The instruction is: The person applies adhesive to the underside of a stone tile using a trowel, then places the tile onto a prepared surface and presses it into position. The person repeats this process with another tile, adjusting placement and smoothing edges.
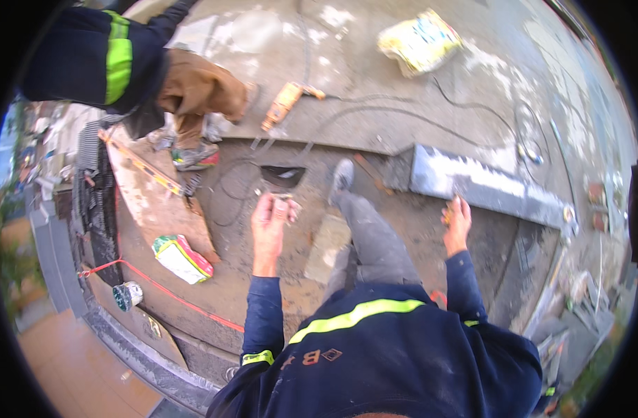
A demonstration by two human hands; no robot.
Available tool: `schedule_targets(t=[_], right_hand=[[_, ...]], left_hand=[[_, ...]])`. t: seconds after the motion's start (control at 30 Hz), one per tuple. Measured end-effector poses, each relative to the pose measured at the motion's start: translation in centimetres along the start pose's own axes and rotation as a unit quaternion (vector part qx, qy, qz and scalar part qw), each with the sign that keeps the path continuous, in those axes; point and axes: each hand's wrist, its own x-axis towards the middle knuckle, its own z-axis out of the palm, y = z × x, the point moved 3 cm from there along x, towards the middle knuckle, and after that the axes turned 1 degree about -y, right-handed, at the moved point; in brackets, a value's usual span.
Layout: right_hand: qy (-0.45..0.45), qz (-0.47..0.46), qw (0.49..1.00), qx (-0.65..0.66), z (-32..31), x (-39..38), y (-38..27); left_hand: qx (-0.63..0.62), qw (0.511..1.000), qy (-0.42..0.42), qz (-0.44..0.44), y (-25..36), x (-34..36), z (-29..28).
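Observation:
My left hand (pixel 270 214) is raised in front of me, its fingers closed around something small and pale that I cannot make out. Out to the right, my right hand (pixel 458 221) is pinched on a small yellowish thing, too small to name. Just beyond my left hand is a dark opening or container (pixel 284 175) set low by the raised step. A long box-like ledge with a shiny grey covering (pixel 465 174) runs past the far side of my right hand. An orange corded power drill (pixel 282 104) lies farther off, apart from both hands.
At the far left a co-worker (pixel 200 87) in brown trousers bends beside a board (pixel 152 202) with an orange level (pixel 141 166). A white, red and green bag (pixel 182 258), a bucket (pixel 127 296) and a red rope (pixel 183 296) lie left. Beyond are a yellow bag (pixel 420 43) and cables (pixel 402 109).

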Motion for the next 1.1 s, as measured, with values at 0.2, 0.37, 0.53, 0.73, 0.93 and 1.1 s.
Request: schedule_targets(t=[0.2,0.37,0.53,0.73,0.93,1.1], right_hand=[[0.106,-0.030,0.994,0.010,2.0,5.9,4.7],[0.126,0.076,0.988,-0.047,3.6,6.3,6.9],[0.124,0.068,0.990,0.001,7.3,5.7,2.1],[0.151,-0.019,0.986,0.063,7.2,2.1,-1.7],[0.319,-0.026,0.946,0.047,3.0,-1.7,0.9],[0.417,0.004,0.884,0.210,7.0,-8.0,8.1]], left_hand=[[0.143,0.988,-0.060,-0.020,4.9,15.2,-1.1],[0.206,0.968,-0.144,-0.008,7.8,23.6,0.4],[0.136,0.979,-0.142,-0.061,9.5,25.4,3.1],[0.071,0.972,-0.188,-0.120,7.4,25.2,5.2],[0.091,0.941,-0.243,-0.216,4.3,27.4,6.4],[0.140,0.895,-0.351,-0.238,3.3,31.9,9.1]])
